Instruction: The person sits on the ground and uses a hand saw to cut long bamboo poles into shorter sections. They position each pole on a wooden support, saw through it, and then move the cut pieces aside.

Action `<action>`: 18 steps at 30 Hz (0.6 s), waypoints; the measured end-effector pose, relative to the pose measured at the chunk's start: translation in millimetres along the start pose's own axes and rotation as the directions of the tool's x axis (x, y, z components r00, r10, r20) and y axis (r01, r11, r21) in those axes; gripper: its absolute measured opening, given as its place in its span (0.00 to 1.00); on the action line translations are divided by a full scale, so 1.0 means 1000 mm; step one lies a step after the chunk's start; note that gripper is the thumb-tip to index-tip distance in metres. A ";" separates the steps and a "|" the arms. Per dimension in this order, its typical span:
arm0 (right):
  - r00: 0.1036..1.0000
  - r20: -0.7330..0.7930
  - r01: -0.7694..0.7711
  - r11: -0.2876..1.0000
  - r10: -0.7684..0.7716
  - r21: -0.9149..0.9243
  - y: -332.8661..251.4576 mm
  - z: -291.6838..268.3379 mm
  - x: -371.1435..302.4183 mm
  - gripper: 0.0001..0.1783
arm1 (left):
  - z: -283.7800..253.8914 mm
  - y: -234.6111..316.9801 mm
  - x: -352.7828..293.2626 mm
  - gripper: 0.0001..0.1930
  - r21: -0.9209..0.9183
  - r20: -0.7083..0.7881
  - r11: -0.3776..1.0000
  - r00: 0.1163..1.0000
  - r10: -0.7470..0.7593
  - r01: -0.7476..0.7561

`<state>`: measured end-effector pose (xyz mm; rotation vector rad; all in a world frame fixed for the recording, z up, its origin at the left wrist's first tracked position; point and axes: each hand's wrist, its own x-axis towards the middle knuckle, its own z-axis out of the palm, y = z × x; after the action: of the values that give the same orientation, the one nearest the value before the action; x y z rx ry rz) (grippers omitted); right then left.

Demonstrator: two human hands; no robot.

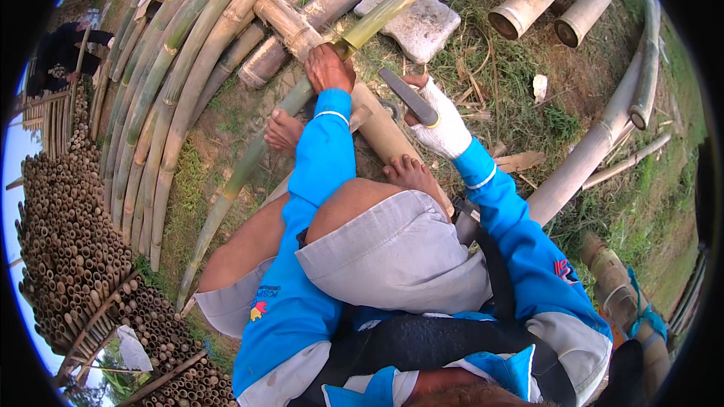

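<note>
A long green bamboo pole [240, 169] runs slantwise from the lower left up to the top centre, lying across a thicker bamboo piece [290, 24]. My bare left hand [329, 69] is closed round the pole near that crossing. My right hand [440, 117], in a white glove, grips a dark, flat, blade-like tool [406, 95] to the right of the pole. The tool is apart from the pole and points up and left; its grip is partly hidden by my fingers. One bare foot [415, 177] rests on a thick tan bamboo log [382, 126], the other [284, 132] beside the green pole.
Long bamboo poles [175, 98] lie side by side at the left, beyond them a big stack of cut bamboo [72, 234]. A pale stone block [422, 26] sits under the pole's far end. More bamboo [505, 21] lies top right, and a long pole [584, 147] at the right.
</note>
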<state>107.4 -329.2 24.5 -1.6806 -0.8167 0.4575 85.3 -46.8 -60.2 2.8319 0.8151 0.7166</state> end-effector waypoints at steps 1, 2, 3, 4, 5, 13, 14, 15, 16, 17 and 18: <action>0.999 0.000 0.040 0.999 -0.040 0.004 0.001 0.012 0.016 0.35 | -0.001 -0.007 -0.002 0.28 0.012 0.021 1.000 1.000 -0.013 0.013; 0.999 -0.004 0.033 0.999 -0.033 0.013 0.003 0.015 0.010 0.35 | 0.000 -0.007 -0.004 0.28 0.007 0.055 1.000 0.998 -0.027 0.027; 1.000 -0.009 0.025 0.999 -0.025 0.021 0.005 0.015 0.002 0.35 | -0.001 -0.009 -0.005 0.28 -0.016 0.062 1.000 0.998 -0.026 0.027; 1.000 -0.015 0.018 0.999 -0.018 0.028 0.007 0.012 -0.008 0.35 | -0.002 -0.012 -0.004 0.28 -0.039 0.069 0.999 0.997 -0.024 0.027; 0.999 0.013 0.039 0.999 -0.039 -0.012 -0.002 0.009 -0.028 0.35 | -0.011 -0.028 -0.007 0.28 -0.038 0.065 0.998 0.997 -0.048 0.051; 0.993 0.042 -0.105 0.983 0.112 -0.149 -0.027 -0.052 -0.132 0.36 | -0.010 -0.017 -0.009 0.27 0.004 0.119 0.999 0.991 -0.053 0.053; 0.983 0.014 -0.178 0.974 0.182 -0.140 -0.006 -0.037 -0.117 0.35 | -0.007 -0.016 -0.007 0.27 -0.023 0.128 0.999 0.991 -0.039 0.043; 0.951 0.074 -0.303 0.952 0.299 0.041 -0.007 -0.028 -0.089 0.35 | -0.005 -0.012 -0.005 0.26 -0.022 0.105 0.999 0.994 -0.026 0.029; 0.997 -0.052 0.056 0.988 -0.064 -0.144 0.009 -0.013 -0.060 0.35 | -0.003 -0.004 -0.002 0.26 -0.017 0.070 1.000 0.997 -0.010 0.011; 0.998 -0.004 -0.061 0.998 0.060 -0.025 0.006 -0.006 -0.038 0.35 | -0.003 -0.006 -0.003 0.25 0.003 0.040 1.000 0.999 -0.010 0.010; 1.000 -0.009 -0.020 0.999 0.020 0.042 0.012 0.001 -0.026 0.35 | -0.010 -0.011 -0.001 0.25 0.016 0.109 0.999 0.993 -0.034 0.033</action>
<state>92.2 -348.4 9.2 -1.6524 -0.7796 0.4773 74.1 -38.4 -54.2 2.8336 0.8509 0.5484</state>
